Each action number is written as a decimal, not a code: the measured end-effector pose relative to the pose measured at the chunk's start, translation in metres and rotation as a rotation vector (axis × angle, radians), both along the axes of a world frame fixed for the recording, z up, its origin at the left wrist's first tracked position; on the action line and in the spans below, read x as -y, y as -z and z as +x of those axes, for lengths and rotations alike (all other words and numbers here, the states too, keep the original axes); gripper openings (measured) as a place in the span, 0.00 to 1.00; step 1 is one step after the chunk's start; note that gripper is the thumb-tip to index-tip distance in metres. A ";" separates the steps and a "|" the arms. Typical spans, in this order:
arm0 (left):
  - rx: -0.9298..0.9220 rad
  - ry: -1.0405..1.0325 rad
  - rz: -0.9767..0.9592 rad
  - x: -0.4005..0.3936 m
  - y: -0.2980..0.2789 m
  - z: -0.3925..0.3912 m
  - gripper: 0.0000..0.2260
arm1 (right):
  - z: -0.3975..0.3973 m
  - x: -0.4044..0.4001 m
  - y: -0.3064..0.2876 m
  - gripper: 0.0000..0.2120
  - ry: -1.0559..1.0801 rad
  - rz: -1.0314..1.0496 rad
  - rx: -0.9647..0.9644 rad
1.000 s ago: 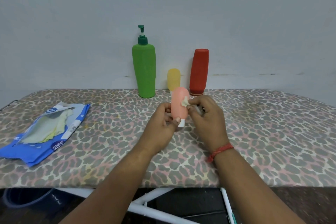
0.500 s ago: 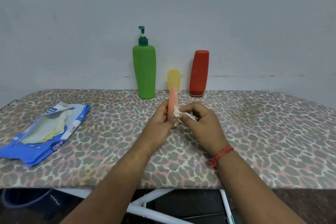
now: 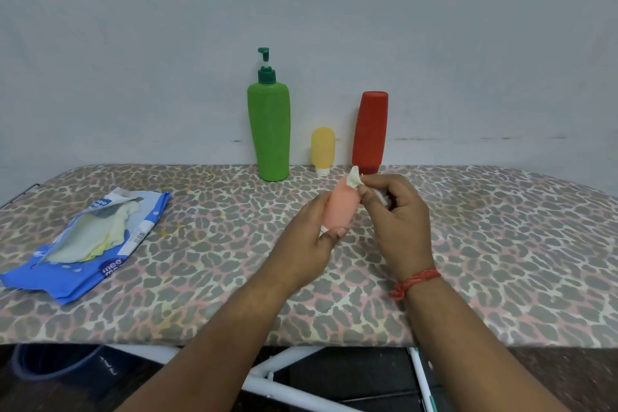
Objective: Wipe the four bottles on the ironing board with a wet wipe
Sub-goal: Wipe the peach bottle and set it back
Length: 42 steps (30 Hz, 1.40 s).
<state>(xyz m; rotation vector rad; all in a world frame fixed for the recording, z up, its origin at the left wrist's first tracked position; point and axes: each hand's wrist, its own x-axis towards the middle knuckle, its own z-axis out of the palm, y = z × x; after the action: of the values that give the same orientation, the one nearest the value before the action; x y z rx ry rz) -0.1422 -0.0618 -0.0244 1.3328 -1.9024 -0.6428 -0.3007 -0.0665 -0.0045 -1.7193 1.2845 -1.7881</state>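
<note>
Dim, flat, cool-toned light, no clear source direction. Shadows soft and weak; darkest zone is under the ironing board (image 3: 501,244). No glare on the wall (image 3: 167,43). Wide-angle bowing curves the board's edges near the frame sides. Slight softness overall, corners vignetted.

A single wide-angle head view looks forward and slightly down from the person's standing place at the near long edge of the leopard-print fabric-covered ironing board (image 3: 468,261). It faces the plain pale wall (image 3: 301,10) behind the board's far edge. Both forearms reach in from the bottom, close to the lens. The board's white metal legs (image 3: 267,375) show below.
</note>
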 end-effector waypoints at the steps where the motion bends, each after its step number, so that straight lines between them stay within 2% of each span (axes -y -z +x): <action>1: -0.042 -0.016 0.012 0.000 -0.001 0.000 0.26 | 0.000 -0.001 0.000 0.07 -0.013 0.007 -0.038; 4: -0.214 -0.062 0.032 0.002 -0.003 0.001 0.22 | 0.007 -0.005 0.003 0.07 -0.066 0.012 -0.205; 10: -0.090 -0.009 0.002 0.002 0.005 -0.002 0.27 | 0.006 -0.003 -0.004 0.08 0.111 -0.081 -0.064; 14: -0.392 -0.032 0.101 0.006 0.004 0.006 0.21 | 0.012 -0.007 0.002 0.05 -0.070 0.012 -0.247; 16: -0.472 -0.021 0.141 0.009 0.005 0.009 0.18 | 0.012 -0.007 0.002 0.05 -0.126 0.022 -0.274; 18: -0.476 0.045 0.156 0.008 0.004 0.008 0.18 | 0.010 -0.007 0.000 0.06 -0.105 0.012 -0.216; 23: -0.291 0.126 0.118 0.005 0.007 0.000 0.26 | 0.005 -0.004 -0.004 0.05 0.079 -0.086 -0.074; 28: -0.571 0.005 0.181 0.009 0.002 0.011 0.25 | 0.009 -0.007 0.003 0.04 -0.138 0.027 -0.298; 30: -0.571 0.051 0.188 0.008 0.002 0.012 0.24 | 0.008 -0.006 0.003 0.04 -0.124 0.021 -0.266; 33: -0.442 0.147 0.206 0.007 0.006 0.005 0.25 | 0.005 -0.005 -0.002 0.06 0.014 -0.018 -0.096; 35: -0.427 0.176 0.215 0.007 0.008 0.004 0.25 | 0.004 -0.004 -0.003 0.05 0.042 -0.042 -0.089; 38: -0.648 0.190 0.286 0.009 0.005 0.010 0.17 | 0.006 -0.007 0.000 0.06 -0.081 -0.036 -0.246; 42: -0.946 0.179 0.353 0.016 0.001 0.014 0.15 | 0.012 -0.009 0.001 0.06 -0.189 -0.060 -0.382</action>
<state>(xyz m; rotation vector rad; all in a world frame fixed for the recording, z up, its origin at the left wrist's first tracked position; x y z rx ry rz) -0.1277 -0.0777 -0.0256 0.7968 -1.1493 -1.4421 -0.2890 -0.0578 -0.0058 -2.2131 1.1645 -1.4523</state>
